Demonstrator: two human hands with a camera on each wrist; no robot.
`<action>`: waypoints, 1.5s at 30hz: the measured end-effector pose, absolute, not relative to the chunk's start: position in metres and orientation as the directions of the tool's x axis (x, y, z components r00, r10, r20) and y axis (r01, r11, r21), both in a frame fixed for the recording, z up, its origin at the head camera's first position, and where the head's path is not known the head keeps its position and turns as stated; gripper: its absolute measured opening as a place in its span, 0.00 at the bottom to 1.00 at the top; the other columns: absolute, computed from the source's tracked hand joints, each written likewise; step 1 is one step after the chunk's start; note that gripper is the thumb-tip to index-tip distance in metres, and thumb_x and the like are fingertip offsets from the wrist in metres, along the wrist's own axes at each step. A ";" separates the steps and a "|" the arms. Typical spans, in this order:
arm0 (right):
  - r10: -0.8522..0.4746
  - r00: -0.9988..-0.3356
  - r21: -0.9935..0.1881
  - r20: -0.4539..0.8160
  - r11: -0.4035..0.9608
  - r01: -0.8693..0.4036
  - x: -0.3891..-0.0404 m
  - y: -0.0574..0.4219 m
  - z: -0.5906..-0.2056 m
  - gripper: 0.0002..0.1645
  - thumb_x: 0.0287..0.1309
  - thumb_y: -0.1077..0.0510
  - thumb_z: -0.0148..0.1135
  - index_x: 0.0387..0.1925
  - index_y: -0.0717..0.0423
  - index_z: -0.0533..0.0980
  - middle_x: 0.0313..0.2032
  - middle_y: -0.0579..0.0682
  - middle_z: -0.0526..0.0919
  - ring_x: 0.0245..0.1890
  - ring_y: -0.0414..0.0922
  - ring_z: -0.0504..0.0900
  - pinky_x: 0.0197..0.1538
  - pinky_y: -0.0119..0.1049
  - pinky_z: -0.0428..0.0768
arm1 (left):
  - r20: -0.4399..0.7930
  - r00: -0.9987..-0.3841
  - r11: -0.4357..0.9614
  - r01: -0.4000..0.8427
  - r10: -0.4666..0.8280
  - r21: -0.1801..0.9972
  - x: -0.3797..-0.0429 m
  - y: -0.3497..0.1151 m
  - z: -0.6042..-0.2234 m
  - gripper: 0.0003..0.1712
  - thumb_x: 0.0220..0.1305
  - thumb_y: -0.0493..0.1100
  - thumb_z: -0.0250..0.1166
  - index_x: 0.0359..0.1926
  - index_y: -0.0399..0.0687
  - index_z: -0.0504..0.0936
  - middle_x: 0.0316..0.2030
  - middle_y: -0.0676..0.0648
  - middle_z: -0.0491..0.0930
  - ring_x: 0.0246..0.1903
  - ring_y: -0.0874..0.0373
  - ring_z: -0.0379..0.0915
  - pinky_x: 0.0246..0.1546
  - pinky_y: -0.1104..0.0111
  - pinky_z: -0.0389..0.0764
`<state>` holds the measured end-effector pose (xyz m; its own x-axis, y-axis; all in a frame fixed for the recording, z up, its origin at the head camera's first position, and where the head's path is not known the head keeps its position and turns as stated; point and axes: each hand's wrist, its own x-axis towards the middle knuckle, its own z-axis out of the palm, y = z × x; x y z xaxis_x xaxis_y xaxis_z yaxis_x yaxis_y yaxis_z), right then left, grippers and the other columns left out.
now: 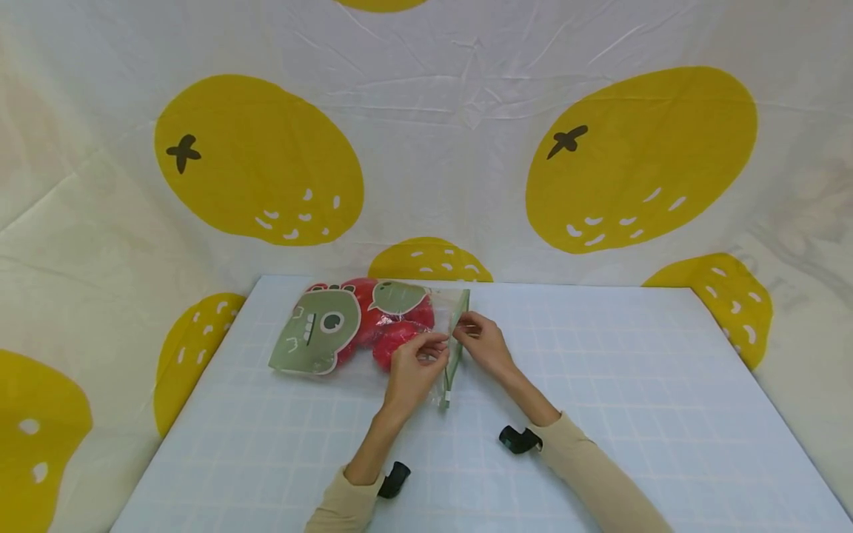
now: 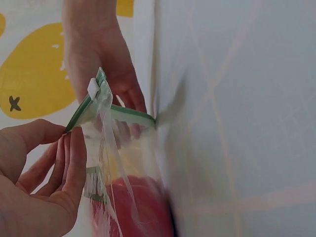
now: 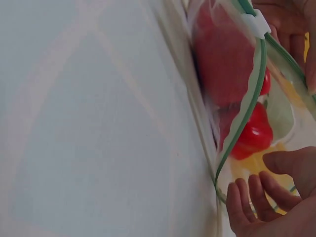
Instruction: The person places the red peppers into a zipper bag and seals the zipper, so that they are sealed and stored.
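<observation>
A clear zip bag (image 1: 363, 375) with green monster-face prints lies on the table, its mouth toward the right. Red bell peppers (image 3: 252, 133) show through the plastic. Green zip strips (image 2: 133, 115) edge the mouth, joined by a white slider (image 2: 92, 89) at the near end. My left hand (image 1: 415, 370) pinches one strip between thumb and fingers, drawing it away from the other so the mouth gapes. At the opposite strip, my right hand (image 1: 486, 344) has its fingers loosely bent, with the thumb (image 3: 281, 162) apart from them and fingertips right at the strip.
The table (image 1: 600, 385) has a pale blue checked cover. A white cloth (image 1: 440, 163) with large yellow fruit prints hangs behind and at both sides. Black wrist cameras (image 1: 395, 480) sit at both sleeve cuffs.
</observation>
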<state>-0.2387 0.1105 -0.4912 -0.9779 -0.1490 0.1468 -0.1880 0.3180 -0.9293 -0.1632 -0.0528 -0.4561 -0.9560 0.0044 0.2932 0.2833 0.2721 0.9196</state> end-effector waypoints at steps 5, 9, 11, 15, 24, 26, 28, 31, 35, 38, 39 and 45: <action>-0.130 -0.979 -0.923 0.158 0.332 -0.193 -0.232 0.120 -0.490 0.14 0.66 0.63 0.67 0.51 0.65 0.81 0.46 0.60 0.87 0.49 0.56 0.86 0.57 0.48 0.83 | 0.291 -0.957 0.281 0.281 0.006 0.918 -0.163 -0.054 -0.457 0.12 0.61 0.31 0.72 0.47 0.36 0.88 0.38 0.43 0.88 0.36 0.51 0.85 0.38 0.72 0.86; -0.098 -0.983 -0.919 0.158 0.349 -0.183 -0.226 0.128 -0.489 0.12 0.66 0.62 0.67 0.49 0.64 0.82 0.43 0.58 0.87 0.46 0.53 0.86 0.55 0.46 0.84 | 0.283 -0.959 0.295 0.275 0.018 0.915 -0.162 -0.055 -0.459 0.12 0.63 0.34 0.73 0.47 0.38 0.88 0.38 0.44 0.88 0.36 0.52 0.85 0.38 0.72 0.86; -0.079 -0.984 -0.911 0.162 0.371 -0.180 -0.223 0.131 -0.488 0.11 0.66 0.62 0.67 0.47 0.64 0.82 0.42 0.57 0.87 0.45 0.52 0.86 0.53 0.45 0.84 | 0.266 -0.964 0.308 0.258 0.018 0.916 -0.161 -0.056 -0.459 0.12 0.64 0.36 0.73 0.48 0.40 0.88 0.38 0.45 0.88 0.36 0.54 0.84 0.39 0.72 0.86; -0.050 -0.982 -0.896 0.184 0.402 -0.188 -0.217 0.139 -0.487 0.08 0.66 0.62 0.67 0.43 0.63 0.82 0.39 0.56 0.86 0.42 0.50 0.85 0.50 0.40 0.85 | 0.222 -0.975 0.333 0.216 0.018 0.918 -0.159 -0.058 -0.461 0.11 0.64 0.40 0.73 0.47 0.43 0.88 0.38 0.48 0.88 0.36 0.57 0.84 0.40 0.73 0.85; -0.048 -0.973 -0.862 0.224 0.456 -0.221 -0.201 0.153 -0.486 0.04 0.64 0.63 0.68 0.39 0.60 0.81 0.35 0.53 0.85 0.39 0.48 0.84 0.44 0.32 0.83 | 0.205 -0.979 0.389 0.196 0.019 0.900 -0.149 -0.064 -0.465 0.08 0.64 0.41 0.73 0.41 0.43 0.89 0.34 0.49 0.87 0.30 0.60 0.79 0.36 0.76 0.83; -0.062 -0.967 -0.847 0.247 0.471 -0.246 -0.197 0.155 -0.486 0.03 0.64 0.64 0.68 0.39 0.60 0.81 0.34 0.52 0.85 0.38 0.48 0.84 0.43 0.32 0.83 | 0.204 -0.979 0.388 0.197 0.024 0.900 -0.146 -0.066 -0.466 0.07 0.65 0.40 0.73 0.41 0.42 0.88 0.33 0.48 0.87 0.30 0.59 0.78 0.35 0.76 0.83; -0.081 -0.960 -0.831 0.269 0.484 -0.274 -0.192 0.158 -0.487 0.03 0.64 0.65 0.68 0.39 0.60 0.81 0.33 0.51 0.85 0.37 0.47 0.84 0.42 0.32 0.84 | 0.199 -0.980 0.384 0.194 0.029 0.903 -0.143 -0.067 -0.468 0.07 0.65 0.40 0.72 0.41 0.41 0.88 0.33 0.47 0.86 0.30 0.59 0.78 0.34 0.76 0.82; -0.105 -0.950 -0.814 0.293 0.494 -0.305 -0.186 0.160 -0.488 0.03 0.63 0.66 0.68 0.38 0.60 0.81 0.32 0.50 0.84 0.36 0.46 0.83 0.40 0.32 0.84 | 0.178 -0.984 0.385 0.176 0.031 0.906 -0.139 -0.071 -0.471 0.07 0.65 0.40 0.72 0.40 0.40 0.88 0.33 0.47 0.86 0.29 0.59 0.78 0.34 0.76 0.82; -0.129 -0.945 -0.795 0.300 0.514 -0.323 -0.177 0.162 -0.488 0.04 0.62 0.66 0.68 0.38 0.60 0.81 0.32 0.48 0.84 0.34 0.44 0.83 0.39 0.32 0.84 | 0.142 -0.989 0.398 0.144 0.035 0.906 -0.132 -0.075 -0.474 0.07 0.66 0.39 0.72 0.40 0.39 0.87 0.33 0.47 0.86 0.29 0.59 0.78 0.34 0.77 0.81; -0.153 -0.941 -0.786 0.302 0.519 -0.337 -0.170 0.162 -0.487 0.04 0.62 0.67 0.67 0.38 0.60 0.81 0.31 0.47 0.83 0.34 0.44 0.82 0.39 0.33 0.84 | 0.128 -0.991 0.416 0.133 0.039 0.900 -0.126 -0.078 -0.475 0.06 0.66 0.39 0.71 0.40 0.40 0.87 0.32 0.48 0.86 0.30 0.59 0.77 0.34 0.77 0.81; -0.161 -0.940 -0.784 0.302 0.519 -0.341 -0.168 0.162 -0.487 0.04 0.62 0.67 0.67 0.38 0.60 0.81 0.31 0.47 0.83 0.34 0.43 0.82 0.39 0.33 0.85 | 0.124 -0.992 0.422 0.128 0.038 0.898 -0.124 -0.079 -0.475 0.06 0.66 0.39 0.72 0.40 0.40 0.87 0.32 0.48 0.85 0.30 0.59 0.77 0.34 0.77 0.80; -0.207 -0.932 -0.779 0.297 0.512 -0.362 -0.155 0.161 -0.488 0.03 0.63 0.68 0.66 0.38 0.60 0.80 0.31 0.45 0.82 0.33 0.42 0.81 0.39 0.33 0.84 | 0.081 -0.996 0.458 0.085 0.027 0.885 -0.113 -0.082 -0.476 0.08 0.67 0.42 0.70 0.40 0.39 0.87 0.31 0.50 0.84 0.29 0.60 0.74 0.31 0.76 0.79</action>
